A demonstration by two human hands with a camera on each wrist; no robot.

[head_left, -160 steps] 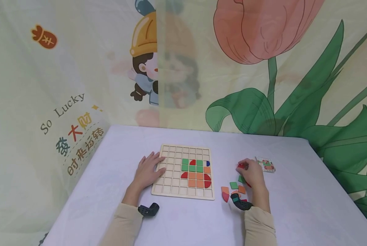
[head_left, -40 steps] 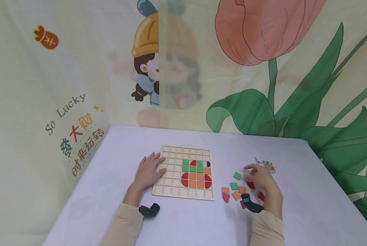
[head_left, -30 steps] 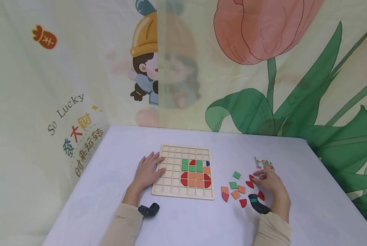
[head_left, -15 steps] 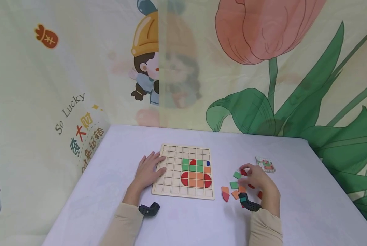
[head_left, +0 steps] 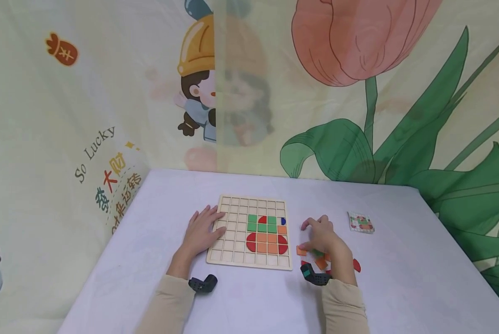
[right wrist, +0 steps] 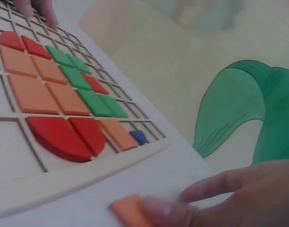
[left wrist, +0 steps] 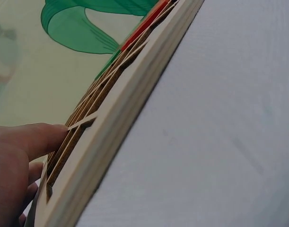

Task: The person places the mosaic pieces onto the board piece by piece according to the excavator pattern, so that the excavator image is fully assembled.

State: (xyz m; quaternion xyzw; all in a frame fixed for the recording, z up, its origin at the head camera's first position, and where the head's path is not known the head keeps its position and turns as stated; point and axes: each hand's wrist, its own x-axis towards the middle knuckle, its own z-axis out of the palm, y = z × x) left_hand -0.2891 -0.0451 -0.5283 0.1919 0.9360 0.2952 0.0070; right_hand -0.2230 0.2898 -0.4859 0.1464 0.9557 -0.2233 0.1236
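The wooden grid board [head_left: 233,256] lies on the table, with green, orange, red and blue tiles set in its right-hand squares. My left hand [head_left: 202,232] rests on the board's left edge, fingers spread; the left wrist view shows a finger lying over the grid. Right of the board, my right hand [head_left: 325,237] hovers over the loose tiles. Its thumb touches an orange square tile [head_left: 301,250], and the index finger stands apart from it. Close up in the right wrist view, the thumb overlaps that blurred orange tile [right wrist: 130,210]. Some loose tiles are partly hidden under the hand.
A small pattern card [head_left: 361,223] lies at the far right of the table. Close to the right wrist are another orange tile [head_left: 321,263] and a red quarter-circle tile [head_left: 356,265]. Black wrist cameras sit on both wrists. A printed curtain hangs behind the table.
My right hand has moved left, from the red tiles to the orange square, which has shifted slightly left and away. Earlier, another red piece appeared on the board's lower left group. The left hand stays put.
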